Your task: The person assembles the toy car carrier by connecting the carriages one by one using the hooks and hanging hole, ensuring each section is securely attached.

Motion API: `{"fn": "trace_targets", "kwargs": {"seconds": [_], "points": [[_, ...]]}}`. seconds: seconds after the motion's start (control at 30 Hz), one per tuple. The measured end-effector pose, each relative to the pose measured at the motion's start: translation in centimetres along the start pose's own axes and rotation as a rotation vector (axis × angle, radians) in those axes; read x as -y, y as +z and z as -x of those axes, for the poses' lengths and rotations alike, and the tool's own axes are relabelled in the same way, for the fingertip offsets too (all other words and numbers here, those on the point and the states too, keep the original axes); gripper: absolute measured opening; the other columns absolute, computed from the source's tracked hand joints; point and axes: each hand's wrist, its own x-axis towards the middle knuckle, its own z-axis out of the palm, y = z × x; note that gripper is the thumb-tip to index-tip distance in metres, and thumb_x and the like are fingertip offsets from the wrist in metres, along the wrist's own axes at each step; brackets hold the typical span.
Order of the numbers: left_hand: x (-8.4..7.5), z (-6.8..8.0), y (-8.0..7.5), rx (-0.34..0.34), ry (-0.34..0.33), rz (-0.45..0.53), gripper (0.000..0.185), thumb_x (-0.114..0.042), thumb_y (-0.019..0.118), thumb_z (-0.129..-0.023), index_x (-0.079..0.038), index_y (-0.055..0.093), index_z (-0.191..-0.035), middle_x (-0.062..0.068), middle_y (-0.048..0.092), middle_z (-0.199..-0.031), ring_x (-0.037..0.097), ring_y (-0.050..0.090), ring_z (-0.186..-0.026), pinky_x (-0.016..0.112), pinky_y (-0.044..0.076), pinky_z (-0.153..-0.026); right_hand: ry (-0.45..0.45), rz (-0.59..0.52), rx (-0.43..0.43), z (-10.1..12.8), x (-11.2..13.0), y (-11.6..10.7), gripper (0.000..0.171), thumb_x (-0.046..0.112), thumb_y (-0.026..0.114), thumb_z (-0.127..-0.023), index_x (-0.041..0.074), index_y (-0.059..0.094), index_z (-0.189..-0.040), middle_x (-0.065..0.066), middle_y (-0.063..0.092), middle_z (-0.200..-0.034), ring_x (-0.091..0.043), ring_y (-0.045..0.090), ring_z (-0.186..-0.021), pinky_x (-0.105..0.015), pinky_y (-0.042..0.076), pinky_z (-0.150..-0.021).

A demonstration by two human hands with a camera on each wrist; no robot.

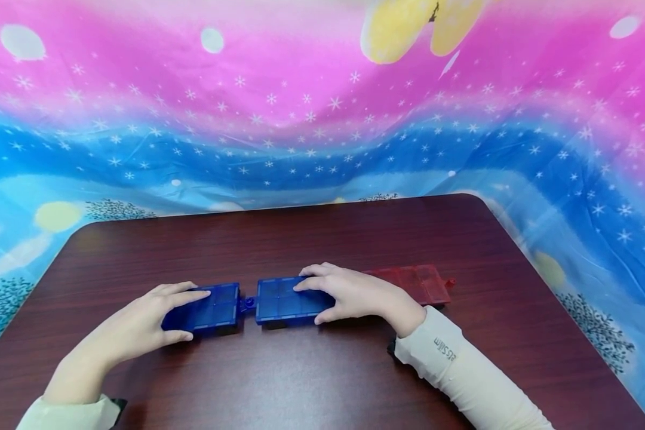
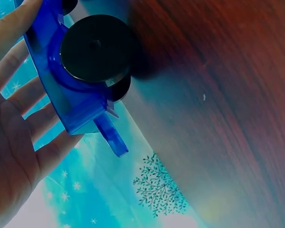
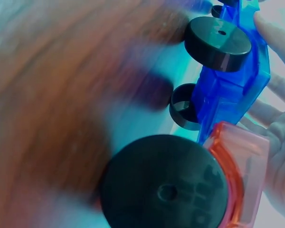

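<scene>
Two blue translucent toy car bases stand in a line on the table, joined or nearly joined by a small blue coupling (image 1: 248,304). My left hand (image 1: 140,319) holds the left blue car base (image 1: 217,307), thumb on its near side and fingers over its top. On the right blue car base (image 1: 285,298), my right hand (image 1: 355,294) has its fingers across the top and its thumb at the near edge. A red car base (image 1: 430,283) stands just right of it, partly hidden behind that hand. Black wheels (image 2: 97,47) show under the left base, and another black wheel (image 3: 166,185) under the red one.
The dark wood-grain table (image 1: 279,382) has rounded far corners. A pink and blue patterned cloth (image 1: 301,119) hangs behind it and past both sides. A small red hitch (image 1: 451,282) sticks out from the red base's right end.
</scene>
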Motion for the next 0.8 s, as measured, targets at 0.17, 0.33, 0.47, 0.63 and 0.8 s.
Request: {"fn": "trace_targets", "kwargs": {"seconds": [0.17, 0.33, 0.47, 0.63, 0.8], "points": [[0.0, 0.0, 0.2, -0.013, 0.002, -0.007, 0.066, -0.034, 0.078, -0.072, -0.027, 0.052, -0.132, 0.014, 0.047, -0.136, 0.038, 0.044, -0.122, 0.054, 0.045, -0.089, 0.003, 0.012, 0.002, 0.1, 0.0, -0.1, 0.062, 0.042, 0.067, -0.082, 0.027, 0.044, -0.138, 0.0, 0.034, -0.146, -0.019, 0.033, -0.132, -0.037, 0.042, -0.1], [0.0, 0.0, 0.4, -0.027, 0.013, -0.012, 0.066, -0.034, 0.077, -0.073, -0.028, 0.051, -0.133, 0.013, 0.046, -0.137, 0.037, 0.044, -0.123, 0.053, 0.045, -0.089, 0.012, 0.015, -0.002, 0.4, -0.4, -0.2, 0.063, 0.042, 0.067, -0.082, 0.029, 0.043, -0.138, 0.001, 0.033, -0.147, -0.019, 0.033, -0.133, -0.038, 0.043, -0.099], [0.1, -0.1, 0.6, -0.037, 0.019, -0.018, 0.067, -0.035, 0.077, -0.073, -0.029, 0.049, -0.134, 0.012, 0.045, -0.138, 0.036, 0.043, -0.123, 0.053, 0.045, -0.089, 0.021, 0.013, -0.012, 0.9, -0.7, -0.4, 0.064, 0.042, 0.067, -0.082, 0.029, 0.041, -0.139, 0.002, 0.034, -0.147, -0.018, 0.032, -0.134, -0.038, 0.043, -0.1], [0.0, -0.1, 0.8, -0.037, 0.018, -0.029, 0.067, -0.035, 0.076, -0.074, -0.028, 0.049, -0.134, 0.011, 0.044, -0.139, 0.035, 0.042, -0.125, 0.053, 0.045, -0.09, 0.034, 0.003, -0.052, 2.4, -1.4, -0.9, 0.064, 0.045, 0.064, -0.083, 0.029, 0.04, -0.14, 0.004, 0.035, -0.146, -0.015, 0.032, -0.134, -0.037, 0.041, -0.101], [-0.2, -0.1, 0.9, -0.049, 0.032, -0.041, 0.069, -0.038, 0.076, -0.074, -0.024, 0.048, -0.136, 0.01, 0.043, -0.141, 0.036, 0.036, -0.129, 0.055, 0.043, -0.093, 0.058, 0.016, -0.135, 4.8, -2.6, -1.6, 0.061, 0.049, 0.06, -0.085, 0.029, 0.041, -0.14, 0.005, 0.038, -0.144, -0.013, 0.033, -0.133, -0.038, 0.041, -0.102]]}}
